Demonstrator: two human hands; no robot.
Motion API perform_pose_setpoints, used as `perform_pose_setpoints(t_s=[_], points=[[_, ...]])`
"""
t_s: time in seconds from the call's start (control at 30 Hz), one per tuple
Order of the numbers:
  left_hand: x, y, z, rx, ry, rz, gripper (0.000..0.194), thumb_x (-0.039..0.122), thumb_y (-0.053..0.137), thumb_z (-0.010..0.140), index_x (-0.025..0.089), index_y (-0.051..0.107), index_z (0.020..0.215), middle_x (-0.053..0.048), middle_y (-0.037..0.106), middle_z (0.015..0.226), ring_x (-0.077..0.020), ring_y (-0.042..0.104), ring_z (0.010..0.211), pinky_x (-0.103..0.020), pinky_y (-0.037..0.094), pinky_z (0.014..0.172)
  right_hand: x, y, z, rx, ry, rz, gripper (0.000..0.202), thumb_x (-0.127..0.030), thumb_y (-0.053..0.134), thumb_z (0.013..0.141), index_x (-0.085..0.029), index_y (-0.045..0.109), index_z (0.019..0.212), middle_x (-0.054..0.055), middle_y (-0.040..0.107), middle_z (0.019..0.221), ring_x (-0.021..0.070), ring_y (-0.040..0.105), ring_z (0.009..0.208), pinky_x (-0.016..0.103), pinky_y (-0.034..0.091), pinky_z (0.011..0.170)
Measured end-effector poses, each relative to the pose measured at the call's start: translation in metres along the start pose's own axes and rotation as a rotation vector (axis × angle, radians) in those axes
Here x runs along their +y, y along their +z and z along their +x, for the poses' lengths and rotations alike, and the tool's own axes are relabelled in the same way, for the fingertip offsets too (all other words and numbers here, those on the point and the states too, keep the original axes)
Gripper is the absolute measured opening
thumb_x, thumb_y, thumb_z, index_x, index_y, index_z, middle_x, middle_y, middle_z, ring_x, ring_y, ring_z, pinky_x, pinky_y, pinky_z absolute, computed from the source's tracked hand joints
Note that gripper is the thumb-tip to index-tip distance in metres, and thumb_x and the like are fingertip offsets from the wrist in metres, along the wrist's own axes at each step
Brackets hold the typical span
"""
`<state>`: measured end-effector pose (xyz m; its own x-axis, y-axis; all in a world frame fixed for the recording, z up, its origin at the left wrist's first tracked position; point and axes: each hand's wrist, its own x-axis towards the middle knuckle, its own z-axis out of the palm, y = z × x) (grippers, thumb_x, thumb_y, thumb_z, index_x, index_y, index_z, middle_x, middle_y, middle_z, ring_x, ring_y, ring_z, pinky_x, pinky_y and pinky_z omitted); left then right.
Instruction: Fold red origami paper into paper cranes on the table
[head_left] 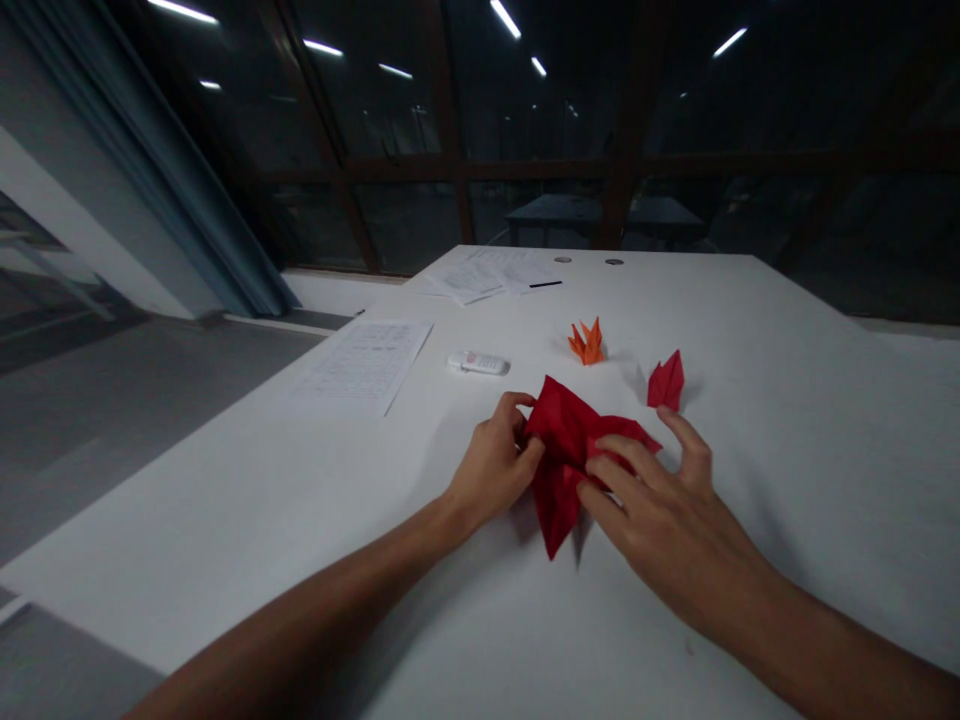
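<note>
A sheet of red origami paper [559,420], partly folded with pointed flaps spread out, is between my hands above the white table. My left hand [491,460] pinches its left edge between thumb and fingers. On the right side, my right hand [660,510] has its thumb and nearer fingers closed on the inner folds, which they partly hide. One outer finger of that hand stretches away, close to a small folded red paper piece [666,382]. Farther back stands an orange folded paper piece [588,343] with several points.
A white capped item with red print [478,363] lies beyond my left hand. Printed sheets [367,365] lie at the left edge, with more papers [480,275] and a dark pen [546,284] farther back. Dark windows [525,90] and a blue curtain [172,170] stand behind.
</note>
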<state>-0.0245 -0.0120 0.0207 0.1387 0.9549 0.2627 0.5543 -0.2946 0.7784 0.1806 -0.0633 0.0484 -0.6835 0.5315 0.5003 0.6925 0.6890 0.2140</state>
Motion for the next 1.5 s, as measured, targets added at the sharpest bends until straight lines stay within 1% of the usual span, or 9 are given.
perform_pose_setpoints(t_s=[0.13,0.27,0.47,0.63,0.77,0.9,1.03,1.3,1.5], points=[[-0.002,-0.004,0.003,0.020,-0.021,-0.005,0.035,0.016,0.050,0.086,0.022,0.049,0.121,0.005,0.057,0.068,-0.0133,0.054,0.059,-0.023,0.037,0.055,-0.004,0.002,-0.007,0.047,-0.037,0.031,0.026,-0.004,0.052,0.093,-0.020,0.071,0.102,0.006,0.076,0.105,0.0279,0.059,0.117,0.070,0.010,0.118],[-0.002,-0.010,0.005,0.002,0.009,-0.042,0.033,0.017,0.049,0.088,0.022,0.050,0.121,0.005,0.057,0.069,-0.0123,0.053,0.058,-0.023,0.038,0.055,-0.008,0.002,-0.009,0.061,0.019,0.073,0.021,-0.007,0.056,0.091,-0.020,0.072,0.094,0.006,0.075,0.103,0.0295,0.060,0.114,0.073,0.011,0.117],[-0.003,-0.019,0.008,-0.022,0.048,-0.047,0.031,0.018,0.049,0.089,0.021,0.050,0.121,0.003,0.061,0.076,-0.0129,0.055,0.064,-0.024,0.041,0.059,-0.012,0.002,-0.011,0.078,0.073,0.089,0.018,-0.010,0.060,0.089,-0.020,0.074,0.096,0.007,0.076,0.103,0.0321,0.061,0.115,0.075,0.008,0.117],[-0.005,-0.019,0.010,-0.033,0.059,-0.028,0.029,0.019,0.050,0.091,0.020,0.050,0.120,0.004,0.058,0.072,-0.0127,0.053,0.063,-0.024,0.040,0.059,-0.013,0.000,-0.011,0.097,0.030,0.064,0.025,-0.008,0.055,0.093,-0.020,0.075,0.101,0.008,0.076,0.105,0.0320,0.060,0.115,0.076,0.010,0.116],[-0.006,-0.020,0.010,-0.026,0.072,-0.041,0.029,0.021,0.050,0.093,0.021,0.050,0.122,0.004,0.058,0.074,-0.0124,0.054,0.063,-0.024,0.041,0.060,-0.012,-0.003,-0.010,0.160,-0.041,0.059,0.029,-0.010,0.048,0.100,-0.019,0.075,0.101,0.007,0.078,0.100,0.0280,0.062,0.113,0.072,0.012,0.116],[-0.006,-0.021,0.011,-0.008,0.073,-0.073,0.028,0.026,0.047,0.098,0.022,0.048,0.126,-0.002,0.065,0.089,-0.0133,0.059,0.068,-0.025,0.044,0.062,-0.012,-0.001,-0.009,0.213,-0.101,0.078,0.026,-0.010,0.051,0.101,-0.020,0.075,0.103,0.003,0.079,0.097,0.0239,0.064,0.110,0.068,0.012,0.118],[-0.004,-0.021,0.009,0.008,0.056,-0.058,0.026,0.028,0.045,0.100,0.022,0.049,0.125,-0.006,0.068,0.102,-0.0140,0.062,0.070,-0.024,0.045,0.061,-0.011,0.004,-0.010,0.250,-0.113,0.098,0.025,-0.011,0.051,0.101,-0.021,0.075,0.103,0.001,0.080,0.093,0.0214,0.067,0.103,0.066,0.014,0.119],[-0.007,-0.020,0.010,0.019,-0.031,0.042,0.028,0.024,0.046,0.098,0.021,0.048,0.125,-0.007,0.070,0.097,-0.0161,0.063,0.066,-0.027,0.044,0.060,-0.012,0.013,-0.014,0.267,-0.124,0.116,0.021,-0.010,0.057,0.099,-0.019,0.074,0.105,0.001,0.080,0.092,0.0201,0.069,0.098,0.061,0.018,0.118],[-0.010,-0.019,0.011,-0.003,-0.002,0.091,0.030,0.022,0.046,0.097,0.022,0.047,0.127,-0.005,0.070,0.096,-0.0169,0.063,0.069,-0.029,0.044,0.065,-0.014,0.019,-0.021,0.292,-0.107,0.145,0.017,-0.012,0.060,0.098,-0.018,0.074,0.107,0.001,0.080,0.095,0.0186,0.070,0.096,0.058,0.019,0.117]])
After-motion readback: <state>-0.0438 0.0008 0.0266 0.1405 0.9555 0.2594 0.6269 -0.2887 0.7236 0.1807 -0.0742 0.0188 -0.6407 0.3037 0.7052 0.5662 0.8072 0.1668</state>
